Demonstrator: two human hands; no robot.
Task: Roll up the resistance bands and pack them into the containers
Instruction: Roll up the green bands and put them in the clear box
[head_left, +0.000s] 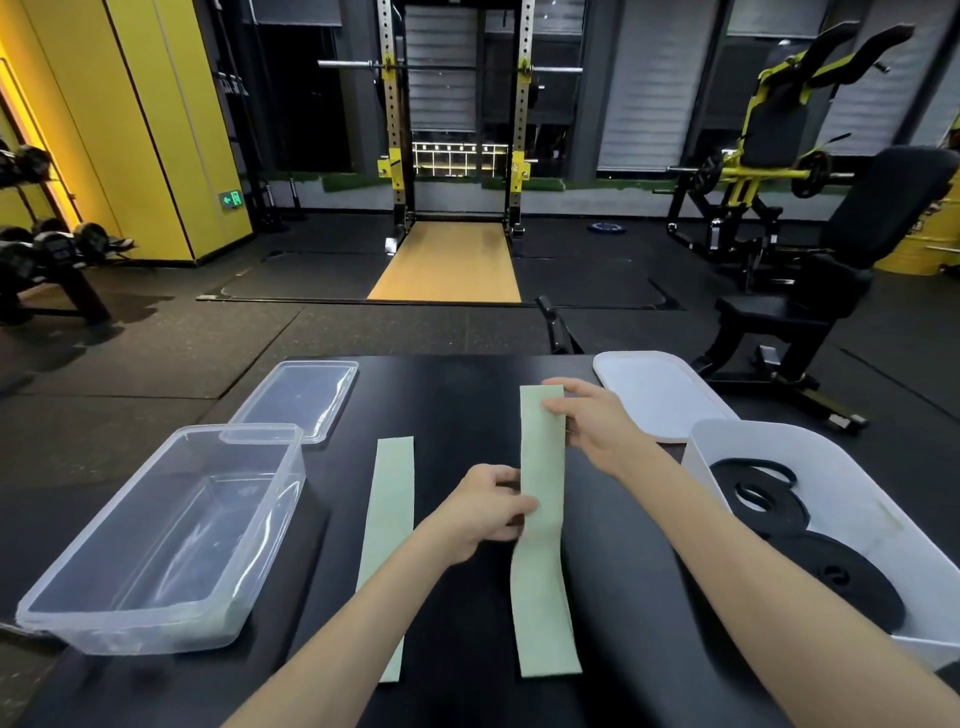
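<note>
Two pale green resistance bands lie lengthwise on the black table. The right band runs from the front of the table toward the back. My left hand pinches its left edge near the middle. My right hand grips its far end from the right. The left band lies flat and untouched, partly under my left forearm. A clear plastic container stands empty at the left. A white container at the right holds rolled black bands.
A clear lid lies behind the clear container, overlapping its far rim. A white lid lies behind the white container. Beyond the table are a squat rack, a dumbbell rack at the left and a black bench machine at the right.
</note>
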